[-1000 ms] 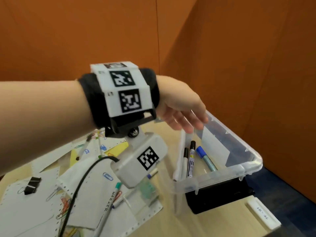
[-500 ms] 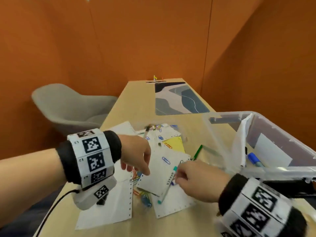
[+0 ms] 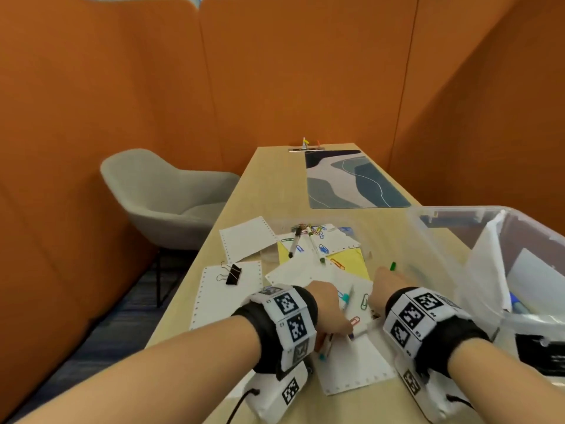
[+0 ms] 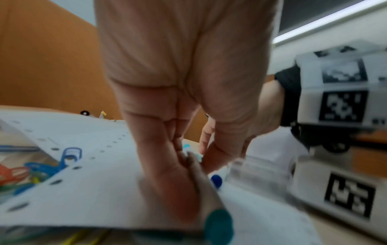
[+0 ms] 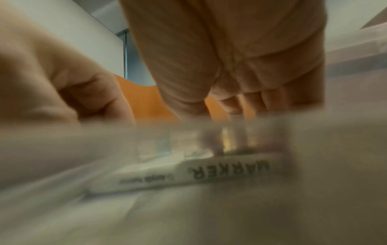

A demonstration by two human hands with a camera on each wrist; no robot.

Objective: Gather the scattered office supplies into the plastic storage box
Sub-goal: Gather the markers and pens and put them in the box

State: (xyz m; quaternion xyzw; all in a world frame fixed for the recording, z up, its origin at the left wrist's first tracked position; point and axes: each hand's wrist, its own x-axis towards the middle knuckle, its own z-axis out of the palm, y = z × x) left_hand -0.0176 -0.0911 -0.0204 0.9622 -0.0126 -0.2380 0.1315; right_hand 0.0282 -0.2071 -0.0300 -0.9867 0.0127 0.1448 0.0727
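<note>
Loose white sheets (image 3: 351,359) lie on the wooden table, with markers and paper clips scattered over them. My left hand (image 3: 337,324) is down on the sheets and grips a teal-capped marker (image 4: 217,225), fingers on one side and thumb on the other. A blue-tipped marker (image 4: 216,180) lies under the thumb. My right hand (image 3: 386,283) reaches down just beyond it, fingertips at a green marker (image 3: 393,266). The blurred right wrist view hides whether they pinch it. The clear plastic storage box (image 3: 477,208) stands to the right, with paper and markers inside.
Farther back lie two markers (image 3: 295,244), coloured paper clips (image 3: 318,231) and a yellow sheet (image 3: 351,261). A black binder clip (image 3: 233,273) sits on paper to the left. A patterned desk mat (image 3: 351,179) covers the far end, beside a grey chair (image 3: 165,191).
My left hand came back from over the box, dropped onto the sheets and took hold of the teal-capped marker. My right hand left that marker and moved forward to the green one.
</note>
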